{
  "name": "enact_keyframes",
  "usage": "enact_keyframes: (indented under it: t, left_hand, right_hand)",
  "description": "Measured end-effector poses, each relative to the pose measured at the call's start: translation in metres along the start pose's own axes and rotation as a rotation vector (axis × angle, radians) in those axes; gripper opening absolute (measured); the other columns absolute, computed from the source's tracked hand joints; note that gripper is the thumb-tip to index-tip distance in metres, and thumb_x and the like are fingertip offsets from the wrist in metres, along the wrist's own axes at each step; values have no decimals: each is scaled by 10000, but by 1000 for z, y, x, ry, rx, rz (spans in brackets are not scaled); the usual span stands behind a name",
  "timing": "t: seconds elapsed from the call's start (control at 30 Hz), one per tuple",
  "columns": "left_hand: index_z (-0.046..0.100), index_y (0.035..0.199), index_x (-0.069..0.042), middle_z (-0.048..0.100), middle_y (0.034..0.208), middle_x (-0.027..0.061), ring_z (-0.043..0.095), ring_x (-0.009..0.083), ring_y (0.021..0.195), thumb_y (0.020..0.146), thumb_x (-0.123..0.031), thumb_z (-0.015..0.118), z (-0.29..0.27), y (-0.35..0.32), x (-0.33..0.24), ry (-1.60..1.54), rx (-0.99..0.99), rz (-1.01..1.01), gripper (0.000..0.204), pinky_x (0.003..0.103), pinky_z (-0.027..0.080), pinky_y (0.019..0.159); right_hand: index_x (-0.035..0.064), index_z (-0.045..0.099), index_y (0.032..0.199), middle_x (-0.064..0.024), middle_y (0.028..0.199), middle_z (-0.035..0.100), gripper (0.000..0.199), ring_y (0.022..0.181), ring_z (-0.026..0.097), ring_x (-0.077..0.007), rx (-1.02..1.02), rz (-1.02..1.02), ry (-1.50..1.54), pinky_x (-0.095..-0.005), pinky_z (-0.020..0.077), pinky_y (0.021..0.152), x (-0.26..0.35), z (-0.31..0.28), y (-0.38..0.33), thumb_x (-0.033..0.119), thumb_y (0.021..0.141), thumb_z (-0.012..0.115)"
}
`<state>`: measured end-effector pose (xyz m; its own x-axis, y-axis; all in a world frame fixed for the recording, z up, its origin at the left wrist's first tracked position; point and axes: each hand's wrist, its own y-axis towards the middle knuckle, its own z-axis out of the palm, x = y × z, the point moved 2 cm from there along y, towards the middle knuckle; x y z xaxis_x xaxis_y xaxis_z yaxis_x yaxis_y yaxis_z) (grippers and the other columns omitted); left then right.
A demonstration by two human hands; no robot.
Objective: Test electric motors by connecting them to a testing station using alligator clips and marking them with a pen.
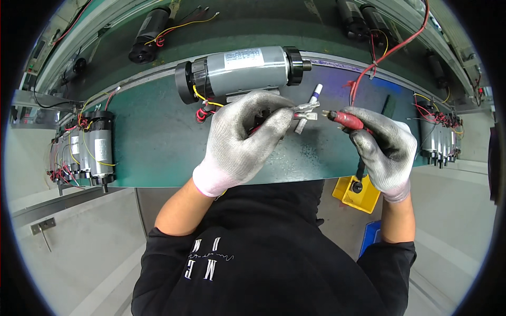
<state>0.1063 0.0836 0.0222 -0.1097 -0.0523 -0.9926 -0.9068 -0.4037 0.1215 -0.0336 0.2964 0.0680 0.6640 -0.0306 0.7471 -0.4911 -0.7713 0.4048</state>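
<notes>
Gloved left hand (pixel 243 138) pinches light, bendable metal terminals (pixel 307 110); at 3 o'clock, right hand (pixel 387 150) grips the stiff red probe (pixel 345 120).

We see matt grey knit gloves on our left hand (pixel 243 138) and right hand (pixel 386 147), a smooth brushed-metal motor (pixel 242 71) at twelve o'clock, black plastic caps, matt green bench (pixel 153 137).

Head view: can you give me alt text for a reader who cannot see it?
Two gloved hands work over a green bench: the left hand pinches metal terminals on wires, and the right hand holds a red-handled tool with its tip pointed at them. A grey motor lies just behind, with more motors standing at the bench's left end.
</notes>
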Motion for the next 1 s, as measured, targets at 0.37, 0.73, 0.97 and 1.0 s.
enact_keyframes:
  t: [0.37,0.73,0.97,1.0]
  left_hand:
    - [733,1130,55,726,958,58,662,102,843,1000,14,669,-4,-7,8,152,-28,286,151,257,532,775]
    - [742,1047,32,719,875,62,647,109,771,1027,-142,682,-9,-2,6,36,161,-7,185,288,527,715]
    - [725,1058,33,673,830,46,625,97,764,1068,-192,627,-9,-6,-2,113,200,-171,246,288,512,708]
    - [725,1058,33,673,830,46,625,97,764,1068,-192,627,-9,-7,-1,113,199,-177,246,288,512,708]
  right_hand:
    - [-78,785,1167,-134,871,786,257,733,729,-150,63,33,-54,-279,570,705,9,7,0,11,928,810]
    - [-67,766,1180,-174,957,793,342,770,753,-241,21,-135,-308,-316,576,730,5,16,-10,-4,844,782]
    - [-67,771,1172,-170,964,794,421,779,748,-265,38,-190,-312,-335,584,755,-1,19,-6,-16,755,789]
    - [-65,772,1171,-166,960,794,429,777,745,-269,33,-210,-301,-338,584,759,-2,20,-5,-10,745,792]
